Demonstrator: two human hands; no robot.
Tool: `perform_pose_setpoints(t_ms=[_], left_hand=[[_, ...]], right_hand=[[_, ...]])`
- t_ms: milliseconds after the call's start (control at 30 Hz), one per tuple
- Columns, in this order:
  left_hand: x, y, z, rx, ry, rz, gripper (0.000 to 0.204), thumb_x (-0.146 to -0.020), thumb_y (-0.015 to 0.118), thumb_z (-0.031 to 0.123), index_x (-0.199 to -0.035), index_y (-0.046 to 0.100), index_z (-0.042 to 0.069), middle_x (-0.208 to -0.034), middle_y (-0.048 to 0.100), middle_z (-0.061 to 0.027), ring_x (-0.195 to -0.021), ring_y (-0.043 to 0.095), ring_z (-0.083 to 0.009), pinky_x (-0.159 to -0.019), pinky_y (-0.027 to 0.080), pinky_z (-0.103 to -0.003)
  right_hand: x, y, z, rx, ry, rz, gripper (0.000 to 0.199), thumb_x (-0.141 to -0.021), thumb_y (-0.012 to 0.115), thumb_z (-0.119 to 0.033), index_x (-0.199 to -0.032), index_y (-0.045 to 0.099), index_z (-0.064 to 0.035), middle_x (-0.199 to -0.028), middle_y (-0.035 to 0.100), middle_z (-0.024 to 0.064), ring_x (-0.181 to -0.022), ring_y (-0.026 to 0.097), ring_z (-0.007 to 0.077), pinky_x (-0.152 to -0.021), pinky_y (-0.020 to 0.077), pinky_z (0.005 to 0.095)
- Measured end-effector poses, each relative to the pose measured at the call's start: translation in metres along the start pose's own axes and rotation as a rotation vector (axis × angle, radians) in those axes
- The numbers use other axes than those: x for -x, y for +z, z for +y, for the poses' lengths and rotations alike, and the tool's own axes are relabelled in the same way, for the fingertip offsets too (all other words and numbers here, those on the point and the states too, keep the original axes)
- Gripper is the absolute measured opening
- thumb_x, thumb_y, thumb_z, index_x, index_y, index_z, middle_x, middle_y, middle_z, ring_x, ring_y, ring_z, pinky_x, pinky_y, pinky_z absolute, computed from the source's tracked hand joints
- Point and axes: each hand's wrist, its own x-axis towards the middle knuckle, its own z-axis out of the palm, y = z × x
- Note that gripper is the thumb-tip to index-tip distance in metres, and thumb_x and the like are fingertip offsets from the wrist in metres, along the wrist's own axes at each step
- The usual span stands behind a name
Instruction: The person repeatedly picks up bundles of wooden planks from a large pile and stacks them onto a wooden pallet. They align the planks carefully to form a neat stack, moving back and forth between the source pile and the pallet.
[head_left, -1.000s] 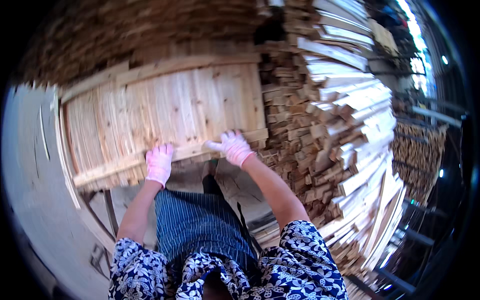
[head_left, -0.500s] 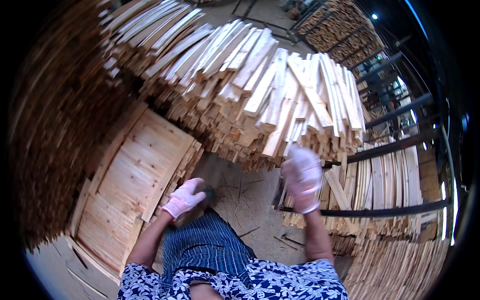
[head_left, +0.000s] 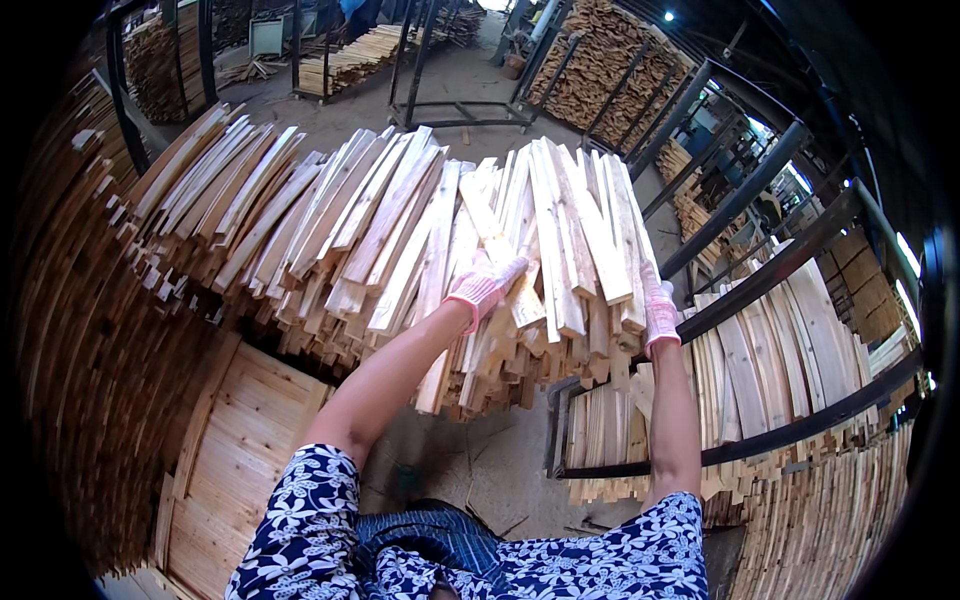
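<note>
The left hand [head_left: 483, 283], in a pink-and-white work glove, is closed around the end of a pale wooden slat [head_left: 497, 252] that lies slanting across the top of the heap; its fingers curl over the slat's upper face. The right hand [head_left: 658, 306], gloved the same way, lies flat with straight fingers against the outer edge of the slats at the heap's right side, pressing on them; whether it grips any one of them cannot be told.

Both arms are bare from the elbow and reach up and forward, the left bent and coming in from lower left, the right nearly straight and upright. Blue floral sleeves [head_left: 300, 520] cover the upper arms at the bottom of the view, with a striped blue apron [head_left: 430, 535] between them.

The hands rest on a large pile of slats [head_left: 330, 230], fanned out lengthwise, spreading far to the left of the left hand and ending just under the right one. Below the left arm stands a panel of joined boards [head_left: 240, 440], tilted. Just right of the right hand a dark metal rack [head_left: 760, 270] holds more upright slats [head_left: 770, 360]. Under both arms is a dusty concrete floor [head_left: 480, 460]. Beyond the pile, further racks and wood stacks [head_left: 600, 60] fill a shed.
</note>
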Motion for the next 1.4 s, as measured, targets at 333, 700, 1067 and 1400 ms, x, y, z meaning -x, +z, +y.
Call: perform_pose_setpoints(t_ms=[333,700,1067,1400], left_hand=[[0.015,-0.005,0.107,0.196,0.067,-0.096,0.083,-0.078,0.076,0.029,-0.143,0.037,-0.005,-0.121,0.063,-0.0254,-0.113,0.066,-0.0353,-0.096,0.055,-0.042],[-0.042,0.013,0.076,0.080,0.150,-0.299,0.112,-0.085,0.064,0.068,-0.164,0.016,0.005,-0.153,0.045,-0.0309,-0.139,0.049,-0.0399,-0.113,0.041,-0.043],[0.001,0.020,0.050,0.632,0.087,-0.261,0.115,-0.083,0.085,0.030,-0.163,0.009,-0.001,-0.154,0.044,-0.0233,-0.137,0.051,-0.0267,-0.111,0.046,-0.036],[0.172,-0.044,-0.017,0.423,0.108,-0.224,0.119,-0.077,0.087,0.044,-0.161,0.015,0.001,-0.150,0.048,-0.0231,-0.133,0.053,-0.0331,-0.112,0.045,-0.042]], right_hand=[[0.004,-0.014,0.020,0.052,-0.054,0.098,0.073,-0.097,0.059,-0.059,-0.137,0.046,0.0001,-0.125,0.058,0.0307,-0.110,0.060,0.0505,-0.100,0.0459,0.0498],[-0.019,-0.035,-0.009,-0.172,-0.159,-0.344,0.081,-0.096,0.058,-0.068,-0.145,0.044,-0.0051,-0.133,0.058,0.0153,-0.126,0.052,0.0237,-0.102,0.0456,0.0428],[-0.004,0.024,-0.015,-0.330,-0.258,-0.221,0.088,-0.095,0.059,-0.058,-0.161,0.028,-0.0084,-0.151,0.042,0.0281,-0.139,0.044,0.0413,-0.115,0.0343,0.0454],[0.199,-0.027,-0.016,-0.405,-0.325,-0.338,0.080,-0.099,0.060,-0.047,-0.159,0.029,-0.0046,-0.148,0.041,0.0211,-0.138,0.044,0.0339,-0.118,0.0334,0.0406]])
